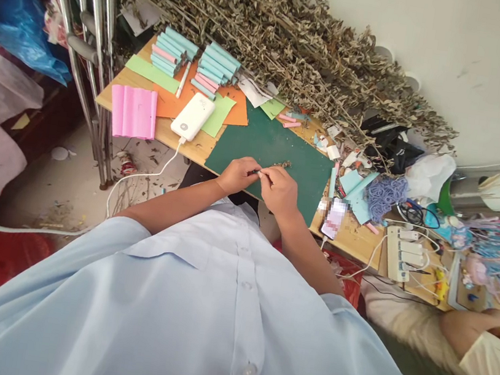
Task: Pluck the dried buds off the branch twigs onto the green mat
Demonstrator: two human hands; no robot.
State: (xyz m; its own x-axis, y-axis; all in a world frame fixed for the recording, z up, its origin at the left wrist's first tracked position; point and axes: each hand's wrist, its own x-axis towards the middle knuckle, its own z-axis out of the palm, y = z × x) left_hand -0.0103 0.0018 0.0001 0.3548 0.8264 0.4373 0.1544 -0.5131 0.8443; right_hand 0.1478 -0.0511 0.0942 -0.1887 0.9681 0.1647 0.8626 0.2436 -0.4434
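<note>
My left hand (237, 174) and my right hand (278, 190) meet over the near edge of a dark green mat (267, 133). Fingertips of both are pinched together on something small between them, too hidden to name. Just beyond my right hand, a little heap of dried plant crumbs (285, 164) lies on the mat. Blue and pink paper rolls (214, 63) are stacked past the mat's far left corner. A white power bank (194, 114) with a cable sits left of the mat.
Dried leafy stalks (295, 26) are heaped along the wall behind the table. Metal crutches (88, 34) stand at the left. A phone (334, 218), purple yarn (385, 197) and a power strip (399, 252) lie to the right. Another person's arm (467, 330) shows at the lower right.
</note>
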